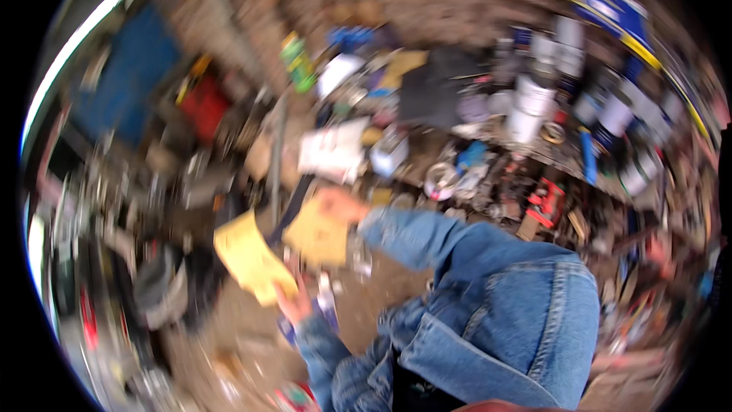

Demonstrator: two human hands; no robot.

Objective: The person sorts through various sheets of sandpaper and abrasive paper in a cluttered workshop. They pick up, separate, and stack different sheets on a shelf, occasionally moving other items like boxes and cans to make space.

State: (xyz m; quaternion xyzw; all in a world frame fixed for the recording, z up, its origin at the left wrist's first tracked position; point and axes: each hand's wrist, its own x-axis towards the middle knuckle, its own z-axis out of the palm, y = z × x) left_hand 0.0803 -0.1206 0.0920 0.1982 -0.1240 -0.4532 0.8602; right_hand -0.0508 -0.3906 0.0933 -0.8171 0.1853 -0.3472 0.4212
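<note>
My left hand [294, 300] holds a yellow sheet [251, 257], paper or sandpaper, by its lower corner. The sheet is slightly curved and tilted. My right hand [338, 205] grips the top of a second, duller yellow sheet [320, 232], which hangs below the fingers. The two sheets are close together. A dark strip [294, 206] shows behind the second sheet. Just beyond my right hand lies a white bag or packet [333, 150] bearing print. A small white bottle [326, 294] stands beside my left hand. Motion blur hides the finger detail.
A cluttered bench runs along a brick wall, with white cans [530, 109], a green bottle [298, 63], a dark sheet [437, 88], a tape roll [552, 132] and a red tool or clamp [545, 203]. A metal post [278, 160] stands near the sheets. Red and blue objects stand farther left.
</note>
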